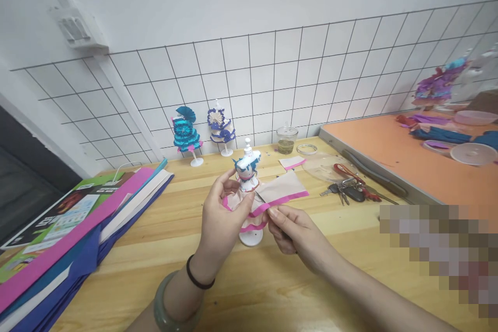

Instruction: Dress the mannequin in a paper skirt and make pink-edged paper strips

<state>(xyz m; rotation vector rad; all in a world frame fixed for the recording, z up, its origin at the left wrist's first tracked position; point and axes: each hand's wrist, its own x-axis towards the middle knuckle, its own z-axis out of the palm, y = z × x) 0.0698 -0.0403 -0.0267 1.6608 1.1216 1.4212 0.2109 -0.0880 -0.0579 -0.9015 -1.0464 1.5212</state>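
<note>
A small white doll figure [248, 166] with blue hair and a white hat stands upright on a round white base [251, 237]. Around its body runs a cream paper strip [286, 189] with a pink edge, its free end reaching out to the right. My left hand [229, 207] is closed about the figure's body, thumb pressing the paper from the front. With thumb and forefinger, my right hand [288, 225] pinches the strip's pink lower edge. A thin dark pointed tool [260, 197] shows between the hands; its handle seems to lie in my right palm, mostly hidden.
Two finished-looking dressed figures [187, 135] stand by the wall. Behind the work are a glass cup [287, 140], a tape roll [307, 149], a cut paper piece [292, 162] and keys [346, 189]. Coloured paper sheets [128, 202] lie left; an orange-topped board [412, 150] is right.
</note>
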